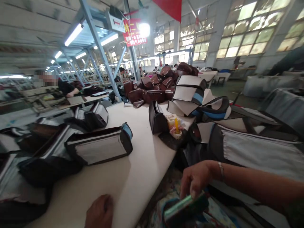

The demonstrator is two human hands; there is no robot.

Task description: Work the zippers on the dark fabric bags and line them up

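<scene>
My right hand (199,177), with a band at its wrist, pinches a glossy green, phone-shaped object (186,209) low at the right. This object lies against a colourful patterned cloth (161,202) at my lap, by an opening with a blue edge. At the bottom edge, my left hand (100,211) rests on or just above the white table (133,180). Its fingers look curled in, with nothing visible in them; the hand is partly cut off and blurred. Beyond it lies a dark-edged bag piece with a pale panel (99,145).
More dark bag pieces (47,158) crowd the left side. Grey and black bag parts (256,145) are heaped at the right. A small container with a yellow item (176,126) stands mid-table, brown bags (154,88) behind. A co-worker (64,87) is at far left.
</scene>
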